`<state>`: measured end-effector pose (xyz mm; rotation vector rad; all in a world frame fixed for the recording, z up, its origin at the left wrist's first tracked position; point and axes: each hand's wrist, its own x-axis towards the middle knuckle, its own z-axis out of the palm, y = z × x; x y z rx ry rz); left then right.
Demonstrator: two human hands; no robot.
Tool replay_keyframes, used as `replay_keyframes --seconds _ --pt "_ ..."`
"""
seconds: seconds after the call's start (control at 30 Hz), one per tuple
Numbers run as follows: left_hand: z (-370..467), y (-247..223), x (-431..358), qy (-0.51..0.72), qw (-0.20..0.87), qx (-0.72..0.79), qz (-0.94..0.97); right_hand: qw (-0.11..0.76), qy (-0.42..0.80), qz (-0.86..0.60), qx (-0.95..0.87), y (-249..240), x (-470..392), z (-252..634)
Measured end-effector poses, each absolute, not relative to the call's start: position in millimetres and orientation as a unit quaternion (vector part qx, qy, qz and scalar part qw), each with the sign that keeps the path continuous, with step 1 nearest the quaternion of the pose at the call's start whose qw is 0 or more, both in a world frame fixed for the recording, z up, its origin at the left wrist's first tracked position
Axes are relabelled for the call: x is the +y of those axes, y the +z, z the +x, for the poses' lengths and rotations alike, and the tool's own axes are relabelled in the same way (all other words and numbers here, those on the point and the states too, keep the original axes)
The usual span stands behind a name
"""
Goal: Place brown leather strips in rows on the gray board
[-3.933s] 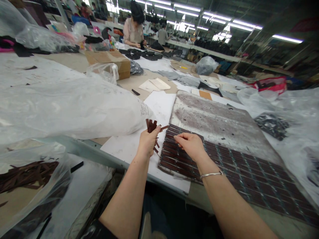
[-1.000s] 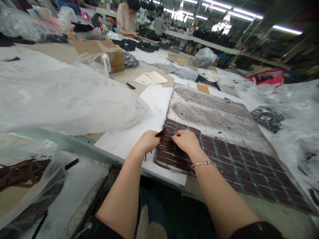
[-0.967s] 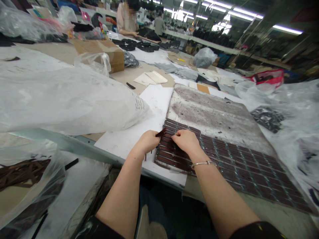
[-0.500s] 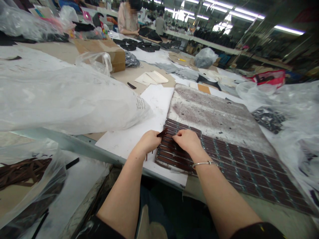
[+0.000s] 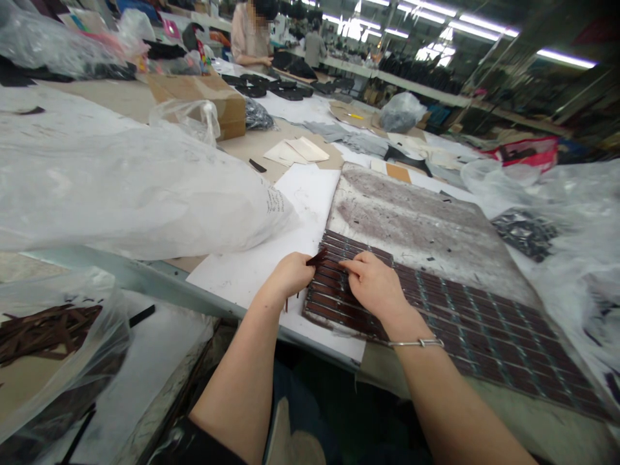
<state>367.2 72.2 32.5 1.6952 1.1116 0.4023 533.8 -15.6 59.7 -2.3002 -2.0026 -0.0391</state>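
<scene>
Dark brown strips (image 5: 317,258) stick out of my left hand (image 5: 293,276), which is closed around them beside the left edge of a stained board (image 5: 387,206). Rows of similar brown strips (image 5: 460,323) lie side by side across the near half of this board, with pale greenish lines between the columns. My right hand (image 5: 376,284), with a metal bangle at the wrist, rests over the rows near their left end. Its index finger points out and touches or nearly touches a strip; the other fingers are bent. I see nothing held in it.
A large white plastic bag (image 5: 145,194) covers the table's left side. Lower left, a clear bag holds loose brown strips (image 5: 48,332). Behind stand a cardboard box (image 5: 203,100) and black pieces (image 5: 266,85). Clear plastic bags (image 5: 576,213) lie right. Two people are farther back.
My right hand has shifted slightly right, and its fingers have gone from a pinch to a pointing index finger. My left hand stays put with its strips.
</scene>
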Motion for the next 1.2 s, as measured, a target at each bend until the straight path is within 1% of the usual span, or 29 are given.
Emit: replay_keyframes --seconds 0.17,0.27,0.4,0.57,0.83,1.2 --pt "366.0 33.1 74.0 0.186 0.515 0.445 0.709 -0.002 -0.024 -0.736 -0.676 52.8 -17.8 532.3" --pt "364.3 35.3 78.0 0.225 0.521 0.473 0.674 0.021 -0.019 -0.738 -0.674 52.7 -16.8 533.4" --pt "362.8 41.1 81.7 0.331 0.555 0.517 0.561 0.061 -0.018 -0.739 -0.671 54.6 -13.5 530.6" --pt "360.8 50.2 80.3 0.407 0.620 0.506 0.440 0.031 -0.005 -0.714 -0.699 53.8 -5.1 519.3" --pt "359.2 55.5 79.4 0.458 0.647 0.483 0.372 0.003 -0.004 -0.703 -0.711 50.7 1.5 512.2" --pt "361.6 53.1 78.3 0.461 0.656 0.476 0.361 0.005 -0.018 -0.695 -0.718 49.7 1.3 512.7"
